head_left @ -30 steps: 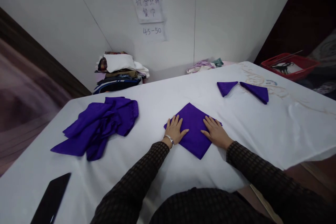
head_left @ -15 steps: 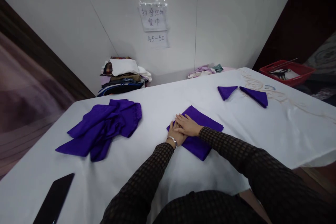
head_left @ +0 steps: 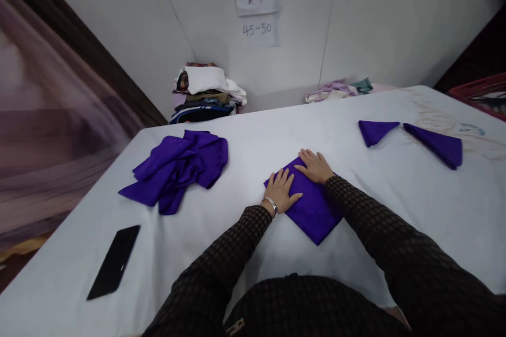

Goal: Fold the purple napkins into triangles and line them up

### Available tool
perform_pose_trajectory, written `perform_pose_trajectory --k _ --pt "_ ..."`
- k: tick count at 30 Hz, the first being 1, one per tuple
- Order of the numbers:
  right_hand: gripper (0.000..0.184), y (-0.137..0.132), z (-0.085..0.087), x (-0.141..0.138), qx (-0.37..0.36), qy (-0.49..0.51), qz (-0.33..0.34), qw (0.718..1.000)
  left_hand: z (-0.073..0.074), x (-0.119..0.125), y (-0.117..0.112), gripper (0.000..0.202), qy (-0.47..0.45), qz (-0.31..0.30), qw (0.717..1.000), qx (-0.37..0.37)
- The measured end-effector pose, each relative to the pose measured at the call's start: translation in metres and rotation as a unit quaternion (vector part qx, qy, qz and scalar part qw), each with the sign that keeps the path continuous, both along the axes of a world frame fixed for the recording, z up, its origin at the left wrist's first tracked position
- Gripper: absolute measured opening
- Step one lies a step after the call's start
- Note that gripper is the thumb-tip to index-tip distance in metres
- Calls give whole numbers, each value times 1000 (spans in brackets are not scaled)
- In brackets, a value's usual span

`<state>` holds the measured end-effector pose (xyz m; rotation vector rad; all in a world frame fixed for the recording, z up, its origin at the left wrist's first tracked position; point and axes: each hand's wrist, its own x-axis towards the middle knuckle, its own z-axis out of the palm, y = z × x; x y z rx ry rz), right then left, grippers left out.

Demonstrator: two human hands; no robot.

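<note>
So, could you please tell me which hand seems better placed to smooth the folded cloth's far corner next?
Probably the right hand: it lies at the far corner of the folded purple cloth, while the left hand rests nearer the left corner.

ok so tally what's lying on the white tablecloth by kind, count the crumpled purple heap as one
Flat purple cloth under the hands: 1
Small folded purple pieces: 2
Crumpled purple heap, number of cloths inside unclear: 1
Flat black object: 1
Total: 5
</note>
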<state>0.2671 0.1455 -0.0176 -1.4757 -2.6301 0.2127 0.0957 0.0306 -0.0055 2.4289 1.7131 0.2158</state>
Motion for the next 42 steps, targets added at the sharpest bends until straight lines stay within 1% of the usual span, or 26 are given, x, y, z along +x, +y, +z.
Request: perform_pose_trajectory --k 2,3,4,6,8,9,11,16,19,21,23,25,28,30,33,38,42 --pt "74 1 -3 0 4 -2 4 1000 3 -4 -1 71 -23 -2 1000 5" --pt "73 1 -3 1 6 -2 5 1000 4 -8 -1 68 -39 8 999 17" --pt "73 1 -4 1 8 -2 6 1000 6 -13 -2 63 -57 30 997 33" --pt "73 2 -4 2 9 -2 7 1000 9 -28 -3 53 -96 112 987 56" --pt "72 2 -4 2 8 -2 8 1000 11 -43 -4 43 -128 189 973 48" --pt "72 2 -4 2 6 -3 8 1000 12 -50 -5 39 -140 211 967 36" --pt "72 2 -3 2 5 -3 6 1000 14 -60 -5 32 -153 227 962 16" --pt "73 1 -1 0 1 -3 4 1000 13 -67 3 21 -176 241 954 -5" --pt "73 0 1 -1 -3 -5 1 1000 10 -69 10 11 -237 243 941 -11" --pt "74 0 1 -2 -1 -6 0 1000 8 -71 15 8 -283 222 933 -15" --pt "74 0 0 -2 2 -6 -1 1000 8 -73 18 9 -303 186 934 -31" --pt "74 0 0 -2 0 -8 -2 1000 11 -75 18 12 -278 156 946 -60" --pt "75 0 0 -1 -5 -11 -3 1000 17 -79 16 16 -188 128 970 -90" --pt "75 0 0 -1 -8 -11 -3 1000 22 -83 16 19 -124 109 983 -84" --pt "75 0 1 -1 -10 -9 -2 1000 25 -90 18 23 -61 96 992 -60" --pt "75 0 2 -1 -11 -9 -2 1000 22 -91 19 28 -53 108 992 -47" --pt "74 0 2 -1 -17 -8 -1 1000 18 -85 15 25 -51 123 991 -14"
